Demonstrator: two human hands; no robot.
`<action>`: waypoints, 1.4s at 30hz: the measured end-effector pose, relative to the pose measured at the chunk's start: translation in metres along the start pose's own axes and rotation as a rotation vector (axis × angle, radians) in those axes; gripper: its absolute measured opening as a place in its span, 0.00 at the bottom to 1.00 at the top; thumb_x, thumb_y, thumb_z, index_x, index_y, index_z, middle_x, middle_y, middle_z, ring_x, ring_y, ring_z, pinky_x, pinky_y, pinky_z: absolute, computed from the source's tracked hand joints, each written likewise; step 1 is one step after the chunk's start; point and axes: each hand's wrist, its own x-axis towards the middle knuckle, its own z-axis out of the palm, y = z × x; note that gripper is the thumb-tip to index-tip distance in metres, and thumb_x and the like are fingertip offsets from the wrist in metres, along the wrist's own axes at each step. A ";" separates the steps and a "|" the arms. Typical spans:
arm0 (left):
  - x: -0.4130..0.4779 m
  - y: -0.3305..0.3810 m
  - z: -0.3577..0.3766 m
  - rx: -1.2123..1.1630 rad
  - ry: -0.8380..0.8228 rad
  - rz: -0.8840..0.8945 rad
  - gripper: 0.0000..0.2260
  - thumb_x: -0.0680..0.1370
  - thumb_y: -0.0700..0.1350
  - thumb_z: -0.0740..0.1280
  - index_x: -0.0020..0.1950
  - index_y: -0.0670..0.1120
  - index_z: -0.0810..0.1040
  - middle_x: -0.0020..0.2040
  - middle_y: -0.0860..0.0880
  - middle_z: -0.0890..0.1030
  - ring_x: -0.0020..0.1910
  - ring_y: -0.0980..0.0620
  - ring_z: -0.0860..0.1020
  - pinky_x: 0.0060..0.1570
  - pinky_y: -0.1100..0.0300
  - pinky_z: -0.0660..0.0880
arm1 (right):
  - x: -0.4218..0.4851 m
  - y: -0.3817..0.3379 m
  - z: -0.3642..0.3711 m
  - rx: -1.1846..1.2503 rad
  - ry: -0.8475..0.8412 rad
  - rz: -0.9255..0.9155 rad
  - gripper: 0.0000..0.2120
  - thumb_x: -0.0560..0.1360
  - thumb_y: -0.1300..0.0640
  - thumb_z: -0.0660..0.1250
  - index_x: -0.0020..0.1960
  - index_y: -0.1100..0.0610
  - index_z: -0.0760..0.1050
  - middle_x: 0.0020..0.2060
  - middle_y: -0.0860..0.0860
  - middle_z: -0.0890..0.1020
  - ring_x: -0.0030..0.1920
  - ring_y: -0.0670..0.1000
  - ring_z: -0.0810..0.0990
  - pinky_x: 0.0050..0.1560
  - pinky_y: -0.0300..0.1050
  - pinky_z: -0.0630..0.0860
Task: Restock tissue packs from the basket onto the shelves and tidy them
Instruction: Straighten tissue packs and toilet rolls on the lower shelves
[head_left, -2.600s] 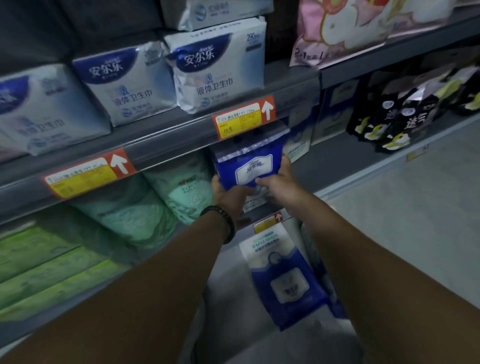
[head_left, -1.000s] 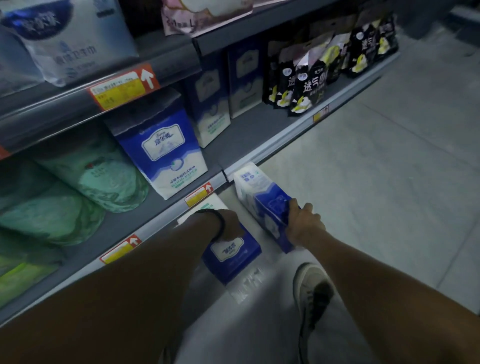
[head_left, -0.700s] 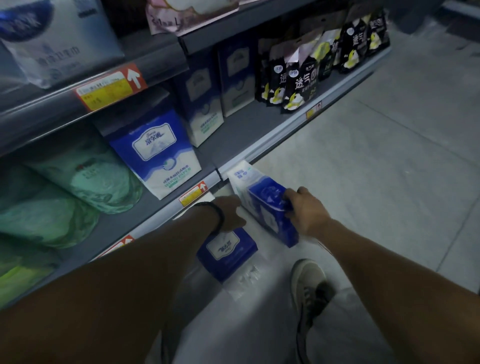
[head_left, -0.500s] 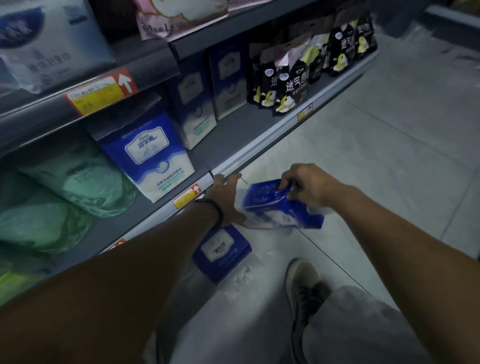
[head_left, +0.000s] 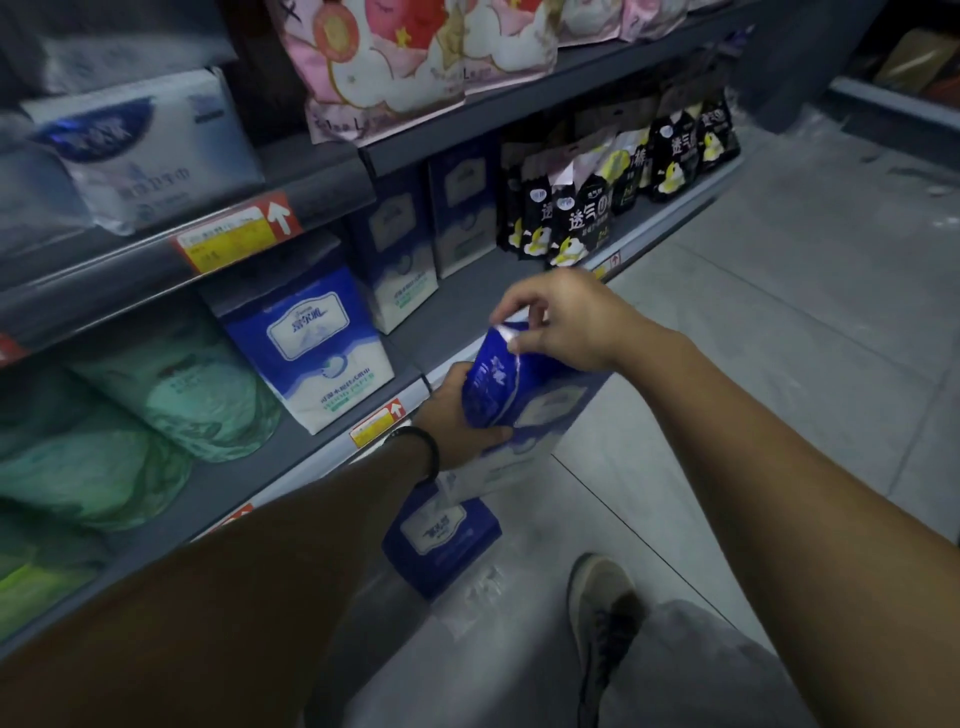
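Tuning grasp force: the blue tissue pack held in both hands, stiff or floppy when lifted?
Probably soft: the blue tissue pack crumples at its top where the right hand pinches it. Likely light: that pinch plus the left hand gripping its side carries it. Its glossy film may be slippery.

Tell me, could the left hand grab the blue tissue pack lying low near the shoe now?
Probably not yet: the left hand grips the raised blue-and-white plastic pack, which the right hand pinches at its top. The low blue tissue pack lies close below that wrist, so once freed, likely yes.
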 end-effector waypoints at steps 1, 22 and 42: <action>0.000 0.001 -0.003 -0.044 0.036 -0.025 0.42 0.70 0.51 0.81 0.77 0.56 0.61 0.69 0.51 0.76 0.65 0.47 0.77 0.64 0.45 0.78 | 0.002 0.000 0.000 0.057 0.106 0.020 0.17 0.75 0.52 0.79 0.63 0.47 0.84 0.48 0.40 0.82 0.48 0.41 0.80 0.48 0.39 0.76; 0.120 0.028 -0.076 -0.482 0.496 -0.042 0.37 0.79 0.41 0.72 0.81 0.57 0.55 0.73 0.49 0.75 0.70 0.47 0.75 0.70 0.42 0.73 | 0.136 -0.006 0.092 1.221 0.101 0.624 0.26 0.81 0.34 0.64 0.77 0.36 0.63 0.74 0.53 0.73 0.63 0.65 0.77 0.60 0.70 0.79; 0.188 -0.051 -0.044 -0.624 0.454 -0.294 0.35 0.81 0.52 0.64 0.84 0.58 0.48 0.79 0.42 0.69 0.73 0.40 0.74 0.71 0.42 0.73 | 0.197 0.027 0.186 1.199 0.005 0.468 0.34 0.88 0.54 0.59 0.86 0.41 0.44 0.86 0.51 0.56 0.76 0.56 0.71 0.74 0.53 0.72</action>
